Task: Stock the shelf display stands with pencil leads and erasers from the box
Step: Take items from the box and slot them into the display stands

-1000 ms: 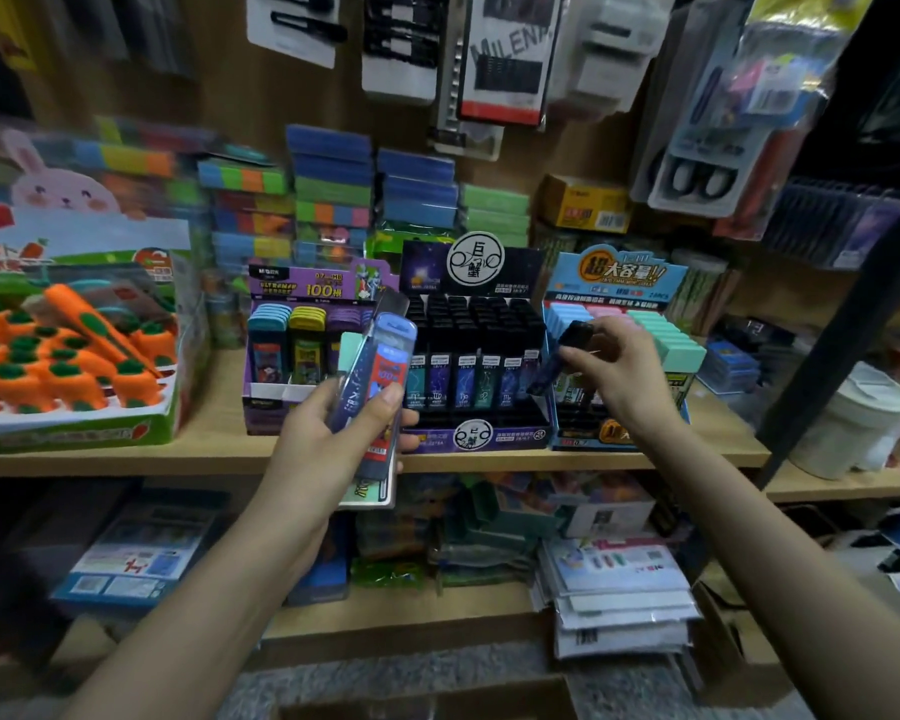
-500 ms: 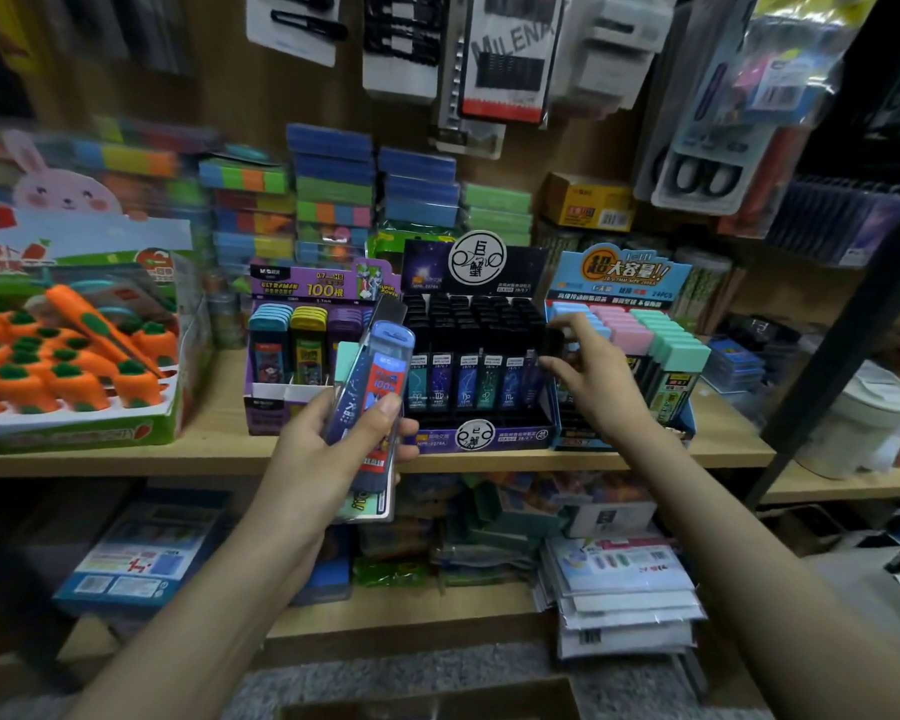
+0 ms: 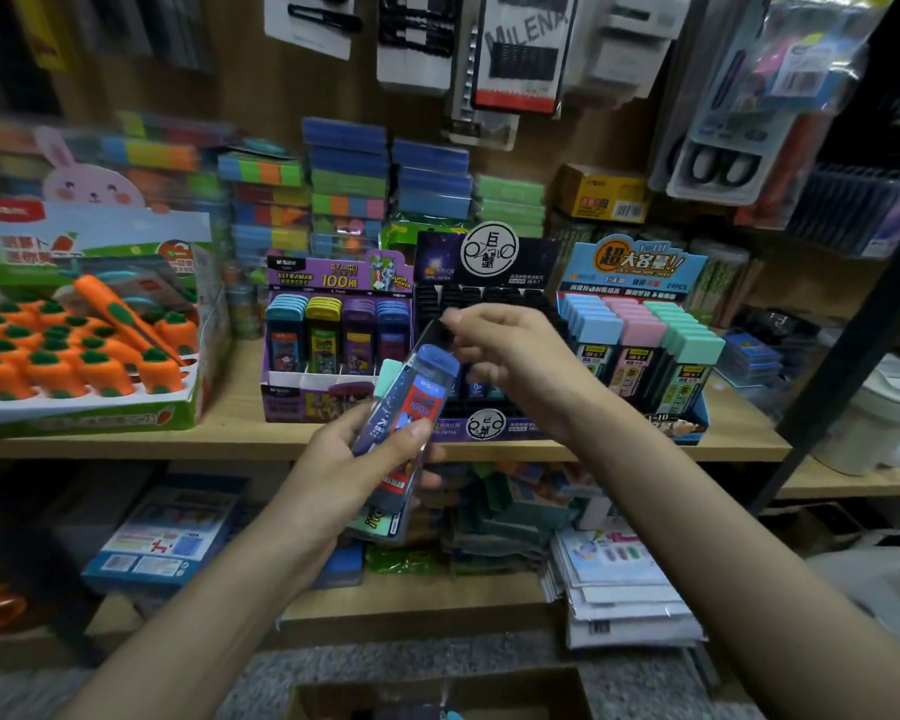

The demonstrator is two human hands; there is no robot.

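Left hand (image 3: 344, 470) curls its fingers round a fanned bundle of lead cases (image 3: 411, 407), raised before the shelf so each pulls out easily. Right hand (image 3: 515, 356) seems to pinch the black-capped case (image 3: 430, 337) at its top, likely bound for the black stand (image 3: 536, 259).

Single view. A wide-angle camera worn on the head looks forward and down, close to a wooden shelf (image 3: 230, 407) whose front edge crosses mid-frame; a lower shelf (image 3: 437, 597) lies beneath it, a cardboard box (image 3: 489, 680) at the bottom edge.
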